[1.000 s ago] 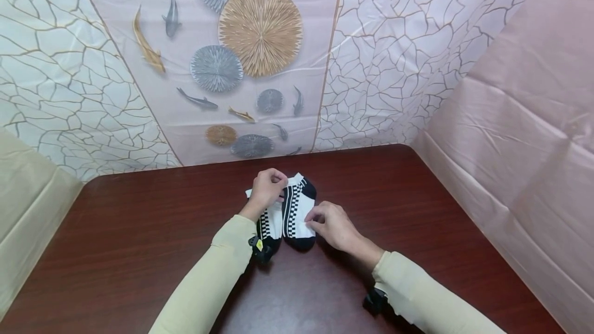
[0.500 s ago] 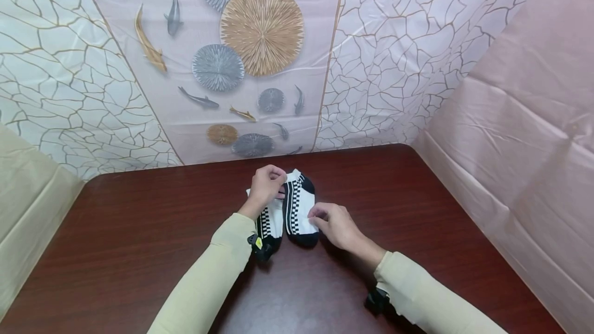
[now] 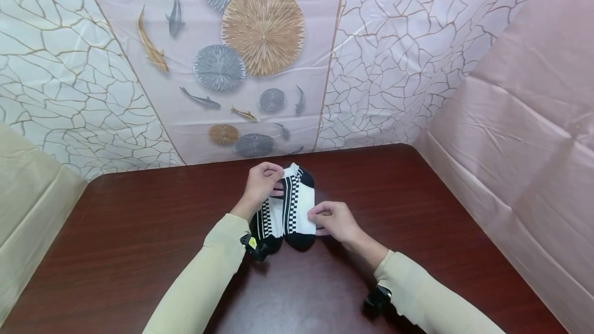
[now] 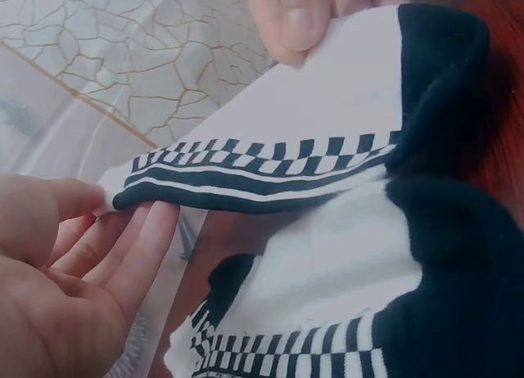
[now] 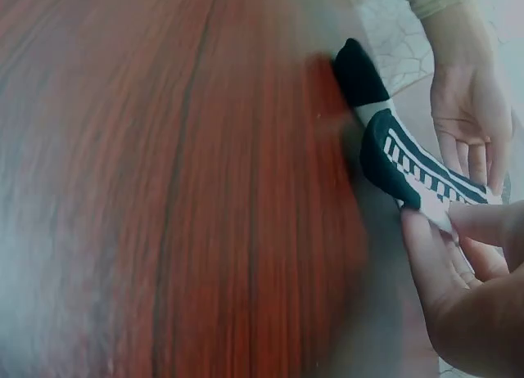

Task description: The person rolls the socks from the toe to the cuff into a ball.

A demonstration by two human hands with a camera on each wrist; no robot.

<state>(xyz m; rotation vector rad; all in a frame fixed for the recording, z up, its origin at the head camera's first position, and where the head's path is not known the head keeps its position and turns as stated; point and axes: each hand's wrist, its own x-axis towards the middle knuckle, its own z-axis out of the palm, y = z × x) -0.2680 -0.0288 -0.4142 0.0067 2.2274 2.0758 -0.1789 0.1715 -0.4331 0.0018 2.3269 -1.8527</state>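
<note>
Checkered ankle sock [image 3: 303, 200] just rose between pinching fingers [image 4: 143, 247]: left hand [image 3: 260, 184] at cuff [image 3: 290, 170], right hand [image 3: 339, 223] at side, seems well held.

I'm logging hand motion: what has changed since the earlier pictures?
The left hand shifted slightly left and forward, with the cuff of the white and black checkered fabric sock it holds. The right hand keeps its grip too; the matching sock alongside barely moved.

Soft, even light is filling the head view, pale glare is sitting on the near tabletop [image 3: 287, 298], shadows are lying beside the sleeves [image 3: 199, 272], and the right wrist view is blurring along the tabletop's edge.
</note>
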